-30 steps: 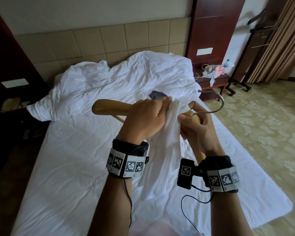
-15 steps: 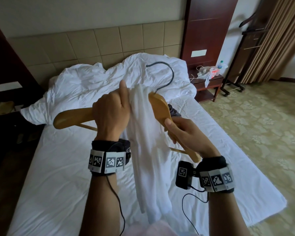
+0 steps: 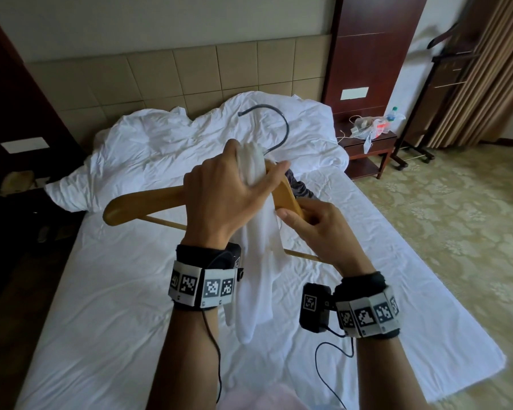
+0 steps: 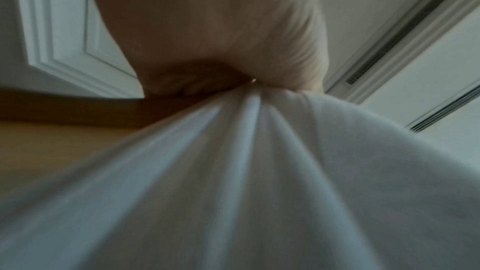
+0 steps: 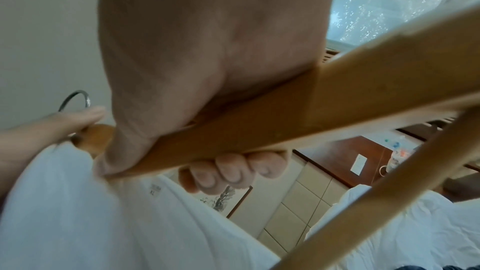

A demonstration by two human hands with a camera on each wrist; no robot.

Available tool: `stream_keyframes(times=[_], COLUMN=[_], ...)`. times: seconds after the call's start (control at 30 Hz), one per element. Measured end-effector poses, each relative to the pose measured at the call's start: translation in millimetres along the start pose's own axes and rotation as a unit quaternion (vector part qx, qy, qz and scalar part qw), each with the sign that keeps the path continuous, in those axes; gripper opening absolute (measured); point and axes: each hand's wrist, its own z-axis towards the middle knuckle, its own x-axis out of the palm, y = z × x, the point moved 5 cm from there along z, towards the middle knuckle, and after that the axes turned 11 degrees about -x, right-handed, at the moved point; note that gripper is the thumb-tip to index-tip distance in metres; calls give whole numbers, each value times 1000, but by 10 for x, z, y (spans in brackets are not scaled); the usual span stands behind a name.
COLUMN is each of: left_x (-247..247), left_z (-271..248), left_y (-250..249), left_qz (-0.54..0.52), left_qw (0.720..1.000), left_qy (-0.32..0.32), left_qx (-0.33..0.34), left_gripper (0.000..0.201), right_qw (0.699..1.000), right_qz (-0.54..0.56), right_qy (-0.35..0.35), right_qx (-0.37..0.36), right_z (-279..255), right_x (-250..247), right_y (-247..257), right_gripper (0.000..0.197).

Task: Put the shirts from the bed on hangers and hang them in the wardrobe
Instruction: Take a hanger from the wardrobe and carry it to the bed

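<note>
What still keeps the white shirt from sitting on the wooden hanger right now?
The left hand grips the white shirt bunched at the neck of the wooden hanger, below the metal hook. The right hand grips the hanger's right shoulder where the fabric must spread. No wardrobe is in view.

A nightstand (image 3: 367, 149) (plastic bags (image 3: 373, 125) on top) stands near the curtains (image 3: 480, 69).
</note>
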Motion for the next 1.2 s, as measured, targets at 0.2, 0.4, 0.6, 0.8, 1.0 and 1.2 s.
stream_keyframes(times=[0.2, 0.4, 0.6, 0.8, 1.0, 1.2], left_x=[60, 111, -27, -192, -191, -61], left_z=[-8, 16, 32, 41, 61, 58], left_y=[-37, 93, 366, 529, 536, 448], left_qz=[-38, -65, -93, -132, -230, -298], left_qw=[998, 992, 978, 944, 915, 911], left_qy=[-27, -79, -148, -244, -260, -209], left_qx=[-33, -78, -115, -181, -206, -193], left_gripper=[63, 45, 44, 39, 35, 36], right_qw=[999, 999, 969, 903, 965, 976], right_qz=[-34, -22, 169, 412, 194, 96], right_qy=[-5, -34, -172, -123, 82, 22], right_qx=[-3, 7, -51, -15, 156, 195], right_z=[7, 33, 64, 29, -95, -65], right_x=[-23, 55, -78, -162, 120, 342], right_y=[-12, -76, 68, 25, -392, -580], right_gripper=[63, 36, 8, 30, 26, 20])
